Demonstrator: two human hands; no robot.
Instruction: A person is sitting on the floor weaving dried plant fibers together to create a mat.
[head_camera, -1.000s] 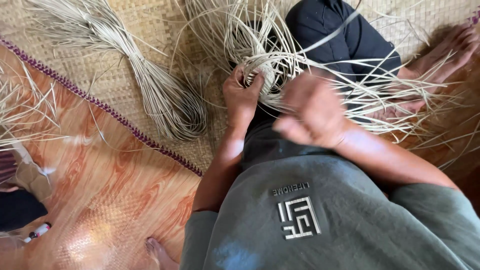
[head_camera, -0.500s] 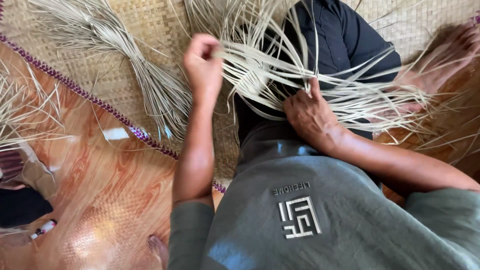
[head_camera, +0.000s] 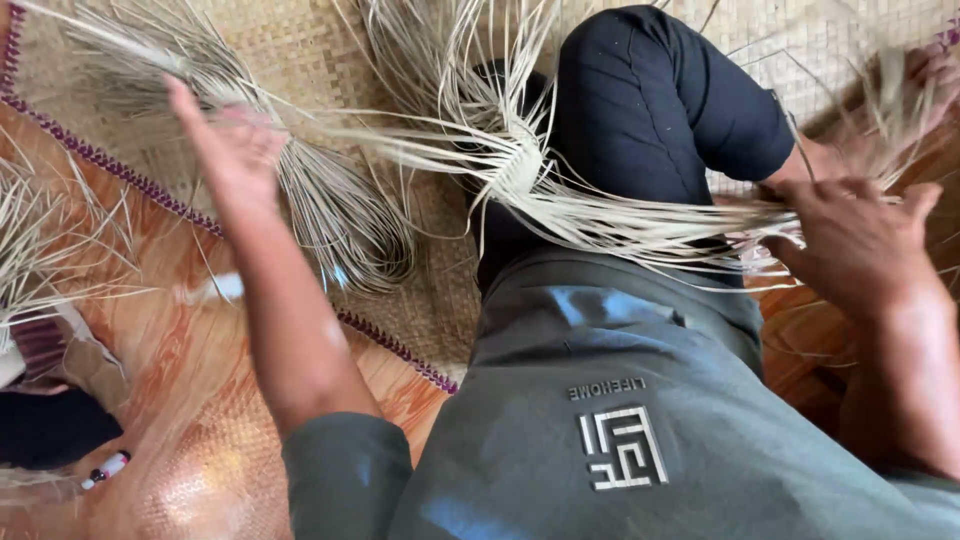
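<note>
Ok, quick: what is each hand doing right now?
Left hand: raised, fingers open, pulling a pale straw strand out sideways; grip blurred.
Right hand: closed on the woven straw strips.
</note>
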